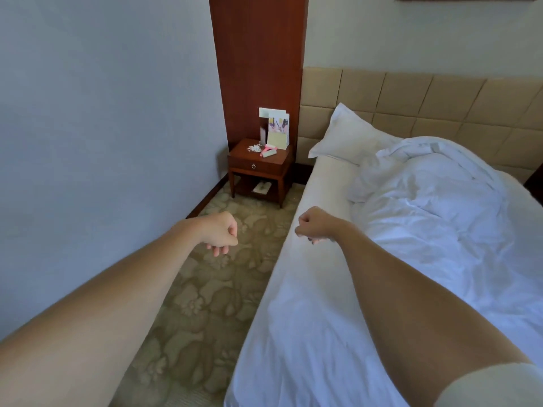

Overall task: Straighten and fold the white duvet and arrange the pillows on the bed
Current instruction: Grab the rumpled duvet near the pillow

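Scanning left to right: left hand (221, 234) hangs over the carpet (205, 289), fingers curled in, holding nothing. Wooden nightstand (258, 168) sits in the corner past it, cards and small clutter on top. Right hand (314, 226) is over the bed's left edge, also fisted with nothing in it, not touching the duvet. Hands are apart, both arms stretched forward.

White duvet (435, 207) lies bunched in a crumpled heap across the middle-to-right of the bed (293, 333), pulled clear of the left edge so bare sheet shows there. One pillow (343, 136) leans at the head-end left corner against the padded headboard (440, 95), partly under the duvet heap (any second pillow is not visible).

Step, as I read it: start of straightening, nothing gripped yet. Next move likely needs both hands on a duvet edge, near the heap's left side, then pull flat toward the left edge before folding.
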A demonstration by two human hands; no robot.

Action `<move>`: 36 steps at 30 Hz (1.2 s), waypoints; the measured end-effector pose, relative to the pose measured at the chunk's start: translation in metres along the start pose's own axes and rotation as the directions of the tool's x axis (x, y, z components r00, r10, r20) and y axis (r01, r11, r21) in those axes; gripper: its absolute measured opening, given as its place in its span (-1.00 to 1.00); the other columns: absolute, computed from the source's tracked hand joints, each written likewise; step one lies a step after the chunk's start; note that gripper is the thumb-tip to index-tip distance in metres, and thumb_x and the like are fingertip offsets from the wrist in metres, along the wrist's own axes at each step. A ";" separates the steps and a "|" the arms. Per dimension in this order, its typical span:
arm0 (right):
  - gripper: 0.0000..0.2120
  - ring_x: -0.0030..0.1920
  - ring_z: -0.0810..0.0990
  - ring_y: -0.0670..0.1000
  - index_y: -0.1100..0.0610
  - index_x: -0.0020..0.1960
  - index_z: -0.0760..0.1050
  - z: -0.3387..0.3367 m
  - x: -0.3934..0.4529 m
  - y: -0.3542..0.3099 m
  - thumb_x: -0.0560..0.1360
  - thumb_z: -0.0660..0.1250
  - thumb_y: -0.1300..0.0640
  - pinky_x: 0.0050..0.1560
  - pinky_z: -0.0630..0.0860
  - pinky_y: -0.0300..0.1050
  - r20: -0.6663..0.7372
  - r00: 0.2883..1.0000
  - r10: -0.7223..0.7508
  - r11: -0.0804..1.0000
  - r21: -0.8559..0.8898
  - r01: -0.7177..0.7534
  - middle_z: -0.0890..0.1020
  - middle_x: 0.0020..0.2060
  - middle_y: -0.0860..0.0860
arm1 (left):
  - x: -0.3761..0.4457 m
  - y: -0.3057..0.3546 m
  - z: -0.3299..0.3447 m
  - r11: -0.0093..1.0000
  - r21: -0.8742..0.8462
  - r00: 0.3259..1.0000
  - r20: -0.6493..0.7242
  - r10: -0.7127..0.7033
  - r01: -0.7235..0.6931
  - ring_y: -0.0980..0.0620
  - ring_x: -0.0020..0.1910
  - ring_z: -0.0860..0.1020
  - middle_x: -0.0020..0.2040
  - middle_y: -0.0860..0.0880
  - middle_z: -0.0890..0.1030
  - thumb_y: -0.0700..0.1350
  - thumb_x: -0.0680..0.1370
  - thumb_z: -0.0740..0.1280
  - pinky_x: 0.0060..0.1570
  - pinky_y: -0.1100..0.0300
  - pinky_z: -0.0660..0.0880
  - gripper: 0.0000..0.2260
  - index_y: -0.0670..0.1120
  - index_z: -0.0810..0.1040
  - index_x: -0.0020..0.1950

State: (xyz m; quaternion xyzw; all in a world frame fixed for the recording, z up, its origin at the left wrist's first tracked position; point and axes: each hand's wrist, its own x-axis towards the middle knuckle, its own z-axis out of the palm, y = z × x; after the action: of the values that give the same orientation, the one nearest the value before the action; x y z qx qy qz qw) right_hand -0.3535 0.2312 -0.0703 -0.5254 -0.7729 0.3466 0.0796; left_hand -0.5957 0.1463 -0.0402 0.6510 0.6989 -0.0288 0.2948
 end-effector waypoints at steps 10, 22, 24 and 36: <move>-0.62 -0.40 0.46 0.09 0.12 -0.49 0.24 -0.016 0.114 -0.024 0.44 0.27 0.30 -0.27 0.40 -0.18 -0.162 0.971 0.177 0.984 0.039 -0.173 0.38 -0.58 0.03 | 0.134 -0.061 -0.080 0.993 -0.006 0.992 0.032 0.121 -0.120 0.08 -0.38 0.62 -0.18 -0.05 0.71 -0.15 0.59 0.23 -0.30 0.21 0.49 -0.88 -0.12 0.55 -0.01; -0.62 -0.50 0.45 0.02 0.10 -0.46 0.20 -0.027 0.266 -0.064 0.42 0.29 0.31 -0.26 0.42 -0.14 -0.322 0.847 0.423 0.906 0.159 -0.392 0.34 -0.53 0.05 | 0.330 -0.118 -0.215 0.931 0.115 0.932 0.153 0.327 -0.346 0.04 -0.37 0.63 -0.22 -0.05 0.71 -0.10 0.60 0.26 -0.33 0.21 0.53 -0.89 -0.10 0.54 -0.05; -0.63 -0.49 0.46 0.03 0.11 -0.44 0.22 -0.042 0.292 -0.080 0.43 0.29 0.31 -0.29 0.40 -0.19 -0.374 0.826 0.422 0.906 0.188 -0.378 0.37 -0.53 0.05 | 0.359 -0.121 -0.247 0.923 0.114 0.927 0.127 0.354 -0.368 0.04 -0.39 0.62 -0.23 -0.06 0.71 -0.11 0.60 0.26 -0.37 0.22 0.50 -0.88 -0.11 0.54 -0.06; -0.64 -0.44 0.46 0.07 0.12 -0.40 0.24 -0.095 0.365 -0.010 0.48 0.31 0.30 -0.42 0.39 -0.24 -0.391 0.646 0.656 0.754 0.305 -0.581 0.40 -0.47 0.09 | 0.523 -0.046 -0.260 0.820 0.088 0.796 0.317 0.515 -0.566 0.03 -0.40 0.60 -0.26 -0.05 0.69 -0.13 0.59 0.24 -0.33 0.19 0.52 -0.90 -0.11 0.49 -0.09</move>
State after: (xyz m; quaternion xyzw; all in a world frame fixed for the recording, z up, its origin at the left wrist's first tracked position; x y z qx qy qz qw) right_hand -0.4732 0.5890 -0.0812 -0.8184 -0.4731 0.2703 0.1826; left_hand -0.7245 0.7165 -0.0765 0.8366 0.4288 -0.0970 0.3268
